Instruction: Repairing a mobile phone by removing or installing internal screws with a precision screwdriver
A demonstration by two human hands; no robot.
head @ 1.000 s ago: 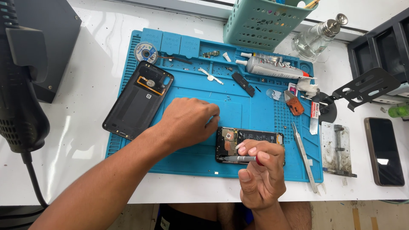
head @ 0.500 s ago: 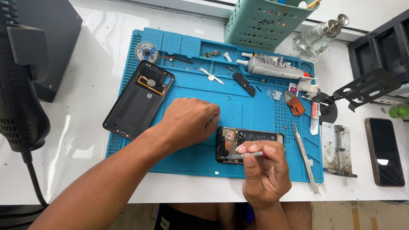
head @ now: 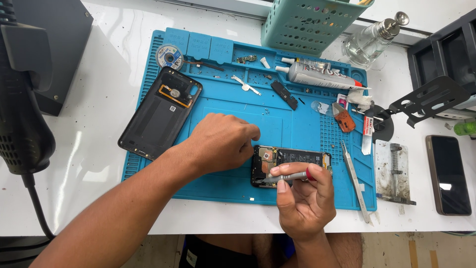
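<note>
Phone (head: 292, 161) with its back removed lies flat near the front edge of the blue silicone repair mat (head: 238, 191), internals up — dark board area at the left end, battery across the middle. Left hand (head: 223, 141) rests knuckles-up just beside the phone's left end, fingers curled down toward it; whether the fingertips press the frame I cannot tell, they are hidden under the hand. Right hand (head: 302, 201) is closed around a slim metal screwdriver (head: 287, 176) with a red end cap, thumb and forefinger pinching the shaft, tip pointing left onto the lower left corner of the phone.

Handling judgement: the phone looks light, stiff and thin, but fragile with the back off — exposed board, flex cables and battery should not be pressed or pried. Best hold is by the long outer frame edges, or pinned flat at a corner. Mat is probably grippy, so sliding seems unlikely. Screws would be tiny and easy to lose.

Around it:
- black back cover (head: 161, 113) lying inside-up on the mat's left side, apart from the phone
- tweezers (head: 355, 181) just right of the phone
- glue tube (head: 317, 75) and small loose parts along the mat's top
- teal perforated basket (head: 307, 22) behind
- glass dispenser bottle (head: 372, 42) at upper right
- second phone (head: 448, 173), screen up, on the white table (head: 99, 164) at far right
</note>
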